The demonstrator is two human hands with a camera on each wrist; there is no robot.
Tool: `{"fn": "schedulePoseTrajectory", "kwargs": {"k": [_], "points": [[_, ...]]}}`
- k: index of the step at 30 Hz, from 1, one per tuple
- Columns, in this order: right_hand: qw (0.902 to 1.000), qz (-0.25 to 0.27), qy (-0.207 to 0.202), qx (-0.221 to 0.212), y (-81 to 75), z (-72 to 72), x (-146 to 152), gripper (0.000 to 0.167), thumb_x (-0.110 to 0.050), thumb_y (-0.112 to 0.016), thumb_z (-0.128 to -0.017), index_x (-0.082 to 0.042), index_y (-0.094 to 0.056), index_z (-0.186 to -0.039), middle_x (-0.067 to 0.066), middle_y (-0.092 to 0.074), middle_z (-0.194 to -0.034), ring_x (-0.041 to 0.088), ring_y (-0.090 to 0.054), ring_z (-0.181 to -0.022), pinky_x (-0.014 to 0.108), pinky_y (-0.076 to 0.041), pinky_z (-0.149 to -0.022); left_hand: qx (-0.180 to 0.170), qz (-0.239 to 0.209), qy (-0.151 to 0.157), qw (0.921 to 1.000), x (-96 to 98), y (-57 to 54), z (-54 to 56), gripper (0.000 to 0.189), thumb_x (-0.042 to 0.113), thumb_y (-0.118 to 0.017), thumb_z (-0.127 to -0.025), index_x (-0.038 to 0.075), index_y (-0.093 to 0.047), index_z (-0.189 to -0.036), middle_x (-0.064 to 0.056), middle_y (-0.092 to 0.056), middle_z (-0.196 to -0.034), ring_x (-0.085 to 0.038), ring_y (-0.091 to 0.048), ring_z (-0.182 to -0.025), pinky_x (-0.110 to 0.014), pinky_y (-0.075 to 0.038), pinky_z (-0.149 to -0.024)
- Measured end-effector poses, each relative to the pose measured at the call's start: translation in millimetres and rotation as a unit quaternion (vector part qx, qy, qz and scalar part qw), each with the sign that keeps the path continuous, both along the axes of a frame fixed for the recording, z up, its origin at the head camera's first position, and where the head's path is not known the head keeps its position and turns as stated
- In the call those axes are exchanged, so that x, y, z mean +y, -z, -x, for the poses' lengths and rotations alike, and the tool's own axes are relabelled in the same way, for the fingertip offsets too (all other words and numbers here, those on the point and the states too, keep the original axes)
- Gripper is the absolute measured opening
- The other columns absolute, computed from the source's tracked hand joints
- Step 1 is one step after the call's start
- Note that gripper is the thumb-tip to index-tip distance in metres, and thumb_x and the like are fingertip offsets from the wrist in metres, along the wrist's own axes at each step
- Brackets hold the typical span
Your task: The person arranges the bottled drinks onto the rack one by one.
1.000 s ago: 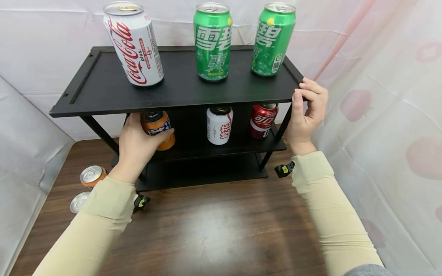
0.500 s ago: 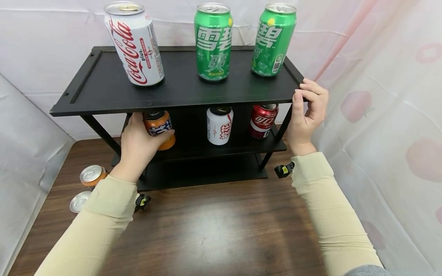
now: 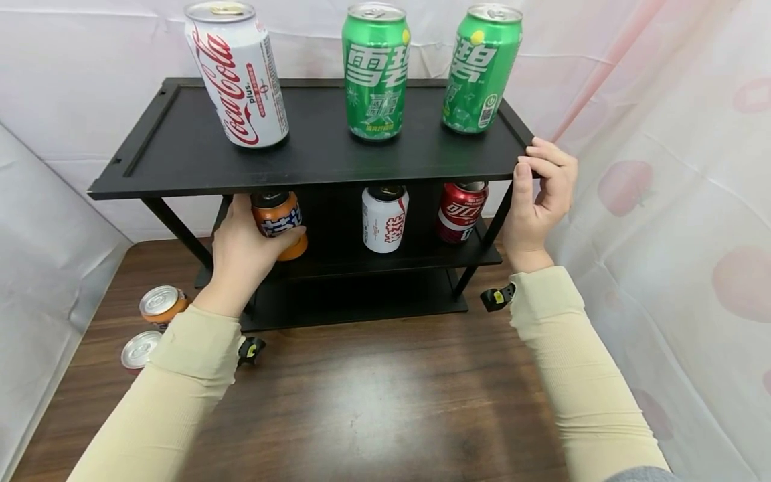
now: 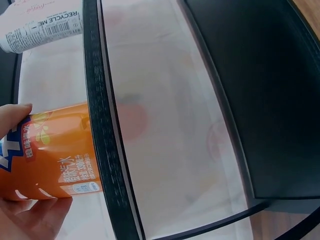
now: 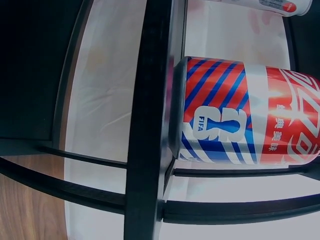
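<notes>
Head view shows the left hand (image 3: 245, 251) holding the orange can (image 3: 283, 224) at the left part of the middle shelf (image 3: 337, 258); the right hand (image 3: 542, 197) grips the top shelf (image 3: 313, 157) at its right corner.

On the top board (image 3: 313, 161), the white Coke can (image 3: 241, 87) toward the left edge reads "Coca-Cola plus" in red, the Sprite can (image 3: 375, 73) at the middle "雪碧", and the second Sprite can (image 3: 478, 73), near the right edge, "碧" above a square code. On the middle board (image 3: 337, 264), the orange Fanta can (image 4: 55, 155) toward the left edge shows "汽水", and the smaller white can (image 3: 379, 226) "RECYCLE ME" by a barcode. Near that board's right edge, the red Coke can (image 3: 460, 214) bears "可口" and "FIFA".
</notes>
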State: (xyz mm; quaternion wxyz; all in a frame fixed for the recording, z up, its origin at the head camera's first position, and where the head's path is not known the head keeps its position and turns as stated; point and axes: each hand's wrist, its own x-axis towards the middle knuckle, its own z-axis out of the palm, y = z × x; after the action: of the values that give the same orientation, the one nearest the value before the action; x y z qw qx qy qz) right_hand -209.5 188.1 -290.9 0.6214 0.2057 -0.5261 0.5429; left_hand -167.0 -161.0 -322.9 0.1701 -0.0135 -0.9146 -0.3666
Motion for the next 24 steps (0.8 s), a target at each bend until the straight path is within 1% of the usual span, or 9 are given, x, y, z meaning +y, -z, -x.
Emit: {"fn": "schedulePoseTrajectory", "kwargs": {"k": [4,8,14,21,24], "points": [[1.0000,-0.001,-0.003,0.001,-0.2,-0.6,0.5,0.034,-0.019,-0.065,-0.083,0.015,-0.060,-0.081,0.009,-0.063,-0.094,0.039,-0.059,-0.104,0.050,-0.049,-0.100,-0.002,-0.004,0.004,1.0000,0.1,0.4,-0.1,0.088,0.038,-0.078,-0.082,0.006,-0.031,-0.148,-0.023,-0.055,-0.135,-0.044,-0.056,-0.120,-0.061,-0.044,-0.101],[1.0000,-0.003,-0.002,0.003,-0.3,-0.5,0.9,0.034,-0.018,-0.064,-0.083,0.015,-0.060,-0.081,0.012,-0.063,-0.093,0.039,-0.059,-0.104,0.050,-0.048,-0.100,-0.001,-0.007,0.006,1.0000,-0.1,0.8,-0.2,0.087,0.038,-0.078,-0.082,0.006,-0.030,-0.149,-0.022,-0.054,-0.136,-0.043,-0.056,-0.121,-0.060,-0.044,-0.102],[0.9999,-0.009,0.005,0.004,-0.7,-0.2,1.8,0.035,-0.020,-0.064,-0.083,0.014,-0.061,-0.080,0.015,-0.063,-0.092,0.038,-0.060,-0.103,0.050,-0.048,-0.100,0.001,-0.009,0.004,0.9999,0.1,1.5,-1.1,0.086,0.037,-0.077,-0.083,0.006,-0.031,-0.148,-0.023,-0.054,-0.136,-0.043,-0.056,-0.121,-0.060,-0.044,-0.101],[0.9997,-0.018,0.016,0.003,-0.9,-0.5,2.3,0.035,-0.021,-0.064,-0.084,0.013,-0.062,-0.080,0.011,-0.064,-0.092,0.039,-0.060,-0.103,0.050,-0.046,-0.102,-0.003,-0.007,-0.005,1.0000,0.4,1.3,-2.5,0.085,0.039,-0.076,-0.083,0.007,-0.031,-0.148,-0.023,-0.055,-0.135,-0.044,-0.057,-0.120,-0.061,-0.045,-0.099],[0.9995,-0.021,0.021,0.003,-1.1,-0.4,2.2,0.037,-0.024,-0.064,-0.086,0.013,-0.062,-0.080,0.012,-0.064,-0.092,0.040,-0.060,-0.102,0.050,-0.045,-0.102,0.000,-0.014,-0.004,0.9999,0.3,1.7,-3.6,0.085,0.040,-0.076,-0.083,0.007,-0.032,-0.148,-0.022,-0.056,-0.134,-0.042,-0.058,-0.119,-0.060,-0.045,-0.099]]}}
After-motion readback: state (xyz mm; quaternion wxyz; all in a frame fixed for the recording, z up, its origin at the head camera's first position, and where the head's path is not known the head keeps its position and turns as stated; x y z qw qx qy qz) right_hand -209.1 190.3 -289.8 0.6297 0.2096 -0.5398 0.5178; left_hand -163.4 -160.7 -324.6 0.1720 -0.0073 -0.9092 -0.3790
